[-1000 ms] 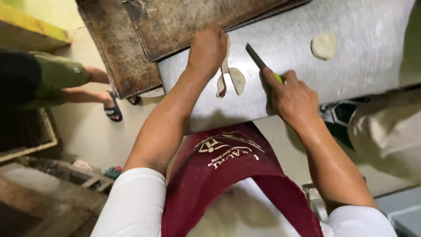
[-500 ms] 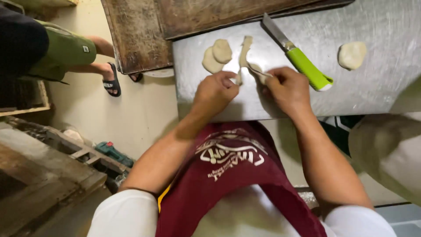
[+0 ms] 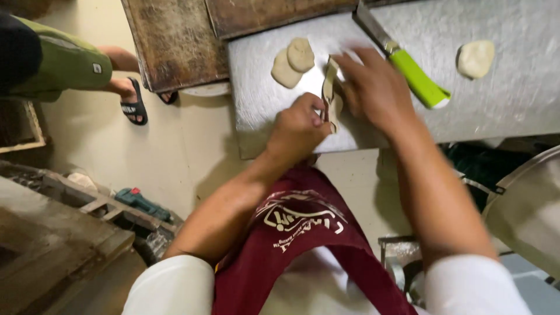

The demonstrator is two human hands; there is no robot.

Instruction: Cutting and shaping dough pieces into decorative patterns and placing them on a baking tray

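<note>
Two bare hands meet over our grey metal tabletop (image 3: 513, 99). Our left hand (image 3: 298, 129) has its fingers pinched together on the lower end of a thin pale strip of dough (image 3: 329, 87), which stands up from the table between both hands. Our right hand (image 3: 373, 87) is blurred; its fingers curl near the strip's upper end, but we cannot tell whether they grip it. Just left lie two overlapping flat dough rounds (image 3: 293, 61). A green-handled knife (image 3: 408, 64) rests beside our right hand, and another dough round (image 3: 476, 58) sits well apart to the right. A dark wooden board (image 3: 175, 46) adjoins the table.
</note>
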